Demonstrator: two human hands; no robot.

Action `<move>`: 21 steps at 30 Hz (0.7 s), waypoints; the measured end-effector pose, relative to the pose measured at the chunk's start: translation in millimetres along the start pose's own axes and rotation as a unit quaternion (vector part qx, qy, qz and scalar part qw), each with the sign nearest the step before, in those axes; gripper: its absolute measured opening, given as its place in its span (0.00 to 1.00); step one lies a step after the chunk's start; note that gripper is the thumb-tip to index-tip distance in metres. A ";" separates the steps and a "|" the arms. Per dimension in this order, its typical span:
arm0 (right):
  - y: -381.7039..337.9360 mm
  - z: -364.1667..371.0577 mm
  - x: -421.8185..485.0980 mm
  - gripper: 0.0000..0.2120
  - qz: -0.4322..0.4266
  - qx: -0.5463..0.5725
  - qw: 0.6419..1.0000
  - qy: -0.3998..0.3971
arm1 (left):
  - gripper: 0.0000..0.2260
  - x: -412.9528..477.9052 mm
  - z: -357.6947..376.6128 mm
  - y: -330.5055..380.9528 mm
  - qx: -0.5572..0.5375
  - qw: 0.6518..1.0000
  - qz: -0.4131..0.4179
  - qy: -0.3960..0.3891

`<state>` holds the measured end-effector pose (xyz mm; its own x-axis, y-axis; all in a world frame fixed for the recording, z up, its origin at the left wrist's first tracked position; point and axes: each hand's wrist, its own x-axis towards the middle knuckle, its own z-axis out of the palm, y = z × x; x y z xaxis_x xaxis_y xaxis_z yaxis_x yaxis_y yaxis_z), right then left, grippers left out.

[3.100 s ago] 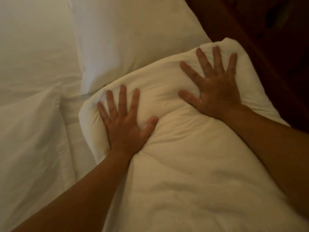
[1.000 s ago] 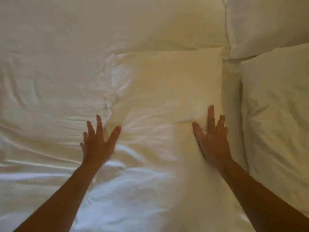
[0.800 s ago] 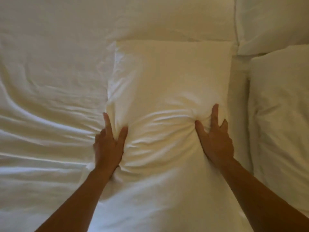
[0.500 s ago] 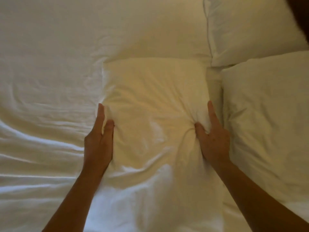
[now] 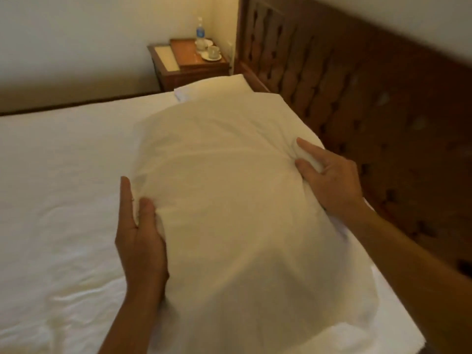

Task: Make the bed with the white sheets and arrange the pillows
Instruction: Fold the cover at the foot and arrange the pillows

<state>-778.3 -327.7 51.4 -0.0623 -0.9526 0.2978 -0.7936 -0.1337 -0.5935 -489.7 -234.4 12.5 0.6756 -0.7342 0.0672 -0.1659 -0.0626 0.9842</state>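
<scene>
- Pillow (image 5: 229,200), white, is over the bed's white sheet (image 5: 63,175), close to the wooden headboard (image 5: 370,98).
- Left hand (image 5: 139,231) has its grip closed on the pillow's left edge.
- Right hand (image 5: 329,175) has its grip closed on the right edge, bunching the cloth.

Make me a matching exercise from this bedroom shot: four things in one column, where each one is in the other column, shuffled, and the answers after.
1. pillow
2. water bottle
3. nightstand
4. headboard

A. in the far corner, past the bed
B. held by left hand and right hand
C. dark wood, right of the pillow
D. standing beside a cup

Pairs: 1-B, 2-D, 3-A, 4-C
</scene>
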 end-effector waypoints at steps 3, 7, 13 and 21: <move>47.4 -58.1 48.2 0.21 0.000 -0.065 0.998 -0.027 | 0.20 -34.5 74.0 11.5 -0.053 0.998 -0.016 -0.037; 121.5 -91.5 89.8 0.26 0.111 -0.199 0.965 -0.130 | 0.23 -80.2 163.6 -24.3 -0.060 0.981 -0.105 -0.150; 224.8 -38.6 3.2 0.27 0.166 -0.249 0.920 -0.254 | 0.25 -133.5 215.4 -121.8 0.140 0.929 -0.191 -0.284; 247.9 -48.5 -55.1 0.35 0.109 -0.220 0.961 -0.125 | 0.32 -192.2 220.3 -80.2 0.236 0.896 0.297 -0.232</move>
<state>-1000.9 -295.1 -75.8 -0.1528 -0.9881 -0.0203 -0.9609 0.1533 -0.2304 -764.5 -237.2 -115.5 0.0153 -0.9279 0.3725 -0.7566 0.2328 0.6110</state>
